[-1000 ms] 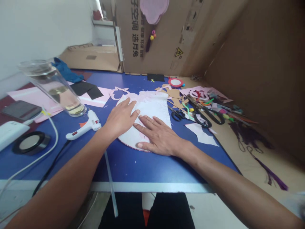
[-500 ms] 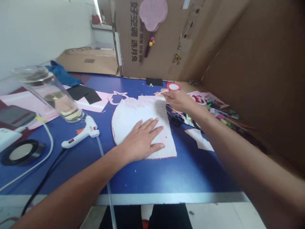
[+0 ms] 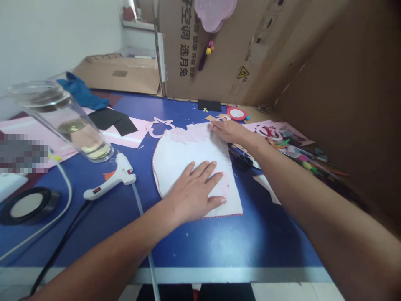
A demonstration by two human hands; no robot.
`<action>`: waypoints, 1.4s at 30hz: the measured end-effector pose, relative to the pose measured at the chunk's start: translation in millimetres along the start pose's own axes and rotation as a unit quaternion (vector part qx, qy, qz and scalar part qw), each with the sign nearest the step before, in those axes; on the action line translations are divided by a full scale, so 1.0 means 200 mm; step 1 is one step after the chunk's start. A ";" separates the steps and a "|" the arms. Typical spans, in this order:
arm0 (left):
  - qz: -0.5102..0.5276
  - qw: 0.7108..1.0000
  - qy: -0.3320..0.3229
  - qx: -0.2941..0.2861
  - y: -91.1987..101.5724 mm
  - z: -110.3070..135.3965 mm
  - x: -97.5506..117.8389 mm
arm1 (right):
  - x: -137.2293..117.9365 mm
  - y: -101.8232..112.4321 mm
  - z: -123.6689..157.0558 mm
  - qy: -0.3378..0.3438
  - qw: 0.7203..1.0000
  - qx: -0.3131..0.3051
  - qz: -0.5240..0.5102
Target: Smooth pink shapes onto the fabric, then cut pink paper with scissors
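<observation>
White cut-out (image 3: 184, 154) lay flat near the middle of the blue table (image 3: 266, 246), its left side rounded and a ruffled pink paper strip (image 3: 188, 134) along its far edge. Left hand (image 3: 192, 194) pressed flat on the near part, fingers (image 3: 206, 171) spread wide, holding nothing. Right hand (image 3: 230, 131) rested at the far right corner of the cut-out, fingers together in a narrow shape, touching the end of the pink strip, with no grip showing. Just left of the cut-out lay a white hot glue gun (image 3: 109, 182), and a pink star-shaped outline (image 3: 161, 127) lay beyond its far left edge. Black-handled scissors (image 3: 241, 162) sat just to the right, beside the right wrist. Farther left stood a glass tumbler (image 3: 62, 121)
</observation>
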State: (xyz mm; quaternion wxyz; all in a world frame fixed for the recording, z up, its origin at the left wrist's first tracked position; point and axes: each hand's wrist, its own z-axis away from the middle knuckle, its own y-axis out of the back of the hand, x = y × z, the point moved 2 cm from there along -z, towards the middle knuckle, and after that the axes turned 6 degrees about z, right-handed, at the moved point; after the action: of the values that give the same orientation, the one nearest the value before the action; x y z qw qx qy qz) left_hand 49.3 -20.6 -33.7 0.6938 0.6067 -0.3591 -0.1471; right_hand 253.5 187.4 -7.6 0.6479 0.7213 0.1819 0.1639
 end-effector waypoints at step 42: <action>0.006 0.970 0.181 0.159 0.15 -0.02 -0.34 | -0.68 0.05 0.83 0.087 0.992 -0.002 -0.087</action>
State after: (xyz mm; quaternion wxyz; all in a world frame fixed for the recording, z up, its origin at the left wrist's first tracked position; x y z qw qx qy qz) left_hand -1.9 32.9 -27.9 0.6424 0.7238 -0.2502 0.0283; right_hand 212.9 -23.4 -15.5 0.6432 0.6842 0.2991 0.1695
